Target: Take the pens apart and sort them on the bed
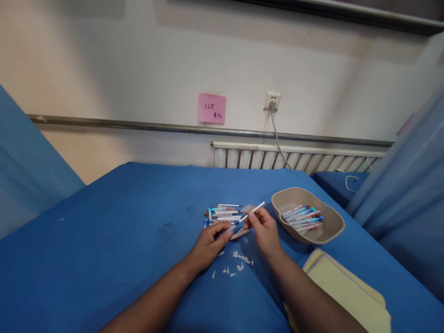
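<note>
Left hand (pixel 212 239): grip closed, thumb and fingers pinching a translucent pen barrel (pixel 230 228). Right hand (pixel 267 227): grip closed on a white pen refill (pixel 257 207), its plain end pointing to 2 o'clock and its dark tip to 8 o'clock, toward the barrel. Whether the tip has entered the barrel cannot be determined at this size.

Both items are held above a blue cloth (pixel 104 236) covering the work surface. At 11 o'clock from the hands, just beyond the fingers, lies a pile of pen parts (pixel 227 212): white refills lying mostly crosswise, patterned barrels and light-blue pieces. The left hand partly hides this pile.

At 6 o'clock, small white plastic pieces (pixel 239 255) lie scattered on the cloth, apart from one another in places and bunched in others. At 3 o'clock stands a beige plastic basin (pixel 333 233), containing a bundle of pens (pixel 303 217) with blue and orange-brown parts. At 4 o'clock, a folded yellow cloth with purple edging (pixel 350 291) lies partly beneath the right forearm. On the wall at 12 o'clock: a pink handwritten note (pixel 212 109) and, toward 1 o'clock, a white socket (pixel 272 100) with a plug inserted.
</note>
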`<action>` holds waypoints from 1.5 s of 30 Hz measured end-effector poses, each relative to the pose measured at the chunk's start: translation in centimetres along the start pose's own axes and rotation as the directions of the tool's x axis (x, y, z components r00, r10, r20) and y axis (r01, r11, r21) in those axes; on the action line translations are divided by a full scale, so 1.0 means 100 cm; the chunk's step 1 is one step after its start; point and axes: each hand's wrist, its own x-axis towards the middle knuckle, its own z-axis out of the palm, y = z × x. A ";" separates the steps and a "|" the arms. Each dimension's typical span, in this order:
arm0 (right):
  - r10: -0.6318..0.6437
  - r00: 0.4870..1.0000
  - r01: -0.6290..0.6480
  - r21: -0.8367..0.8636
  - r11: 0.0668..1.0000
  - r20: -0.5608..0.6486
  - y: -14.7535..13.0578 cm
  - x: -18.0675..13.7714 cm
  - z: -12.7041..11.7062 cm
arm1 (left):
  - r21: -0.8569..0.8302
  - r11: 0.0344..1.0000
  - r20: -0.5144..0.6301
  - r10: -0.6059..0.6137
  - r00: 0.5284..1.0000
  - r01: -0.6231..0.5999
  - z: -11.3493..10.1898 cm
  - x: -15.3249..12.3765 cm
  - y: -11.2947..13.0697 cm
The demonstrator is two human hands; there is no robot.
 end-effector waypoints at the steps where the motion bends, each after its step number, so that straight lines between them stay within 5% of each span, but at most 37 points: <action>1: 0.001 1.000 -0.001 -0.015 1.000 0.015 0.001 -0.001 0.002 | -0.015 1.000 -0.003 -0.001 1.000 0.001 0.000 0.000 0.000; 6: 0.042 0.991 -0.038 -0.035 0.999 0.125 0.006 -0.005 0.011 | -0.186 0.966 0.088 -0.166 0.982 0.180 0.004 -0.002 -0.001; 13: 0.008 1.000 -0.008 0.052 0.999 -0.001 0.000 0.004 0.002 | -0.419 0.828 0.271 -0.278 0.922 0.373 0.006 -0.005 -0.001; 26: 0.129 0.986 -0.128 -0.013 0.992 0.110 0.011 0.001 0.003 | -0.582 0.627 0.372 -0.362 0.855 0.518 0.004 -0.005 -0.002; 33: 0.111 0.993 -0.110 -0.032 0.993 0.045 0.023 0.008 -0.004 | -0.711 0.549 0.251 -0.386 0.888 0.439 -0.020 0.003 -0.001; 37: 0.132 0.977 -0.092 -0.228 0.969 0.165 0.033 0.004 -0.004 | -0.756 0.543 0.126 -0.428 0.895 0.365 -0.034 0.003 0.000; 41: 0.106 0.912 0.111 -0.488 0.866 0.396 0.028 -0.007 0.000 | -0.761 0.553 0.041 -0.480 0.876 0.339 -0.041 -0.004 -0.002; 45: 0.027 0.890 0.307 -0.644 0.701 0.454 0.021 -0.010 0.000 | -0.742 0.563 0.023 -0.522 0.853 0.365 -0.040 -0.011 -0.005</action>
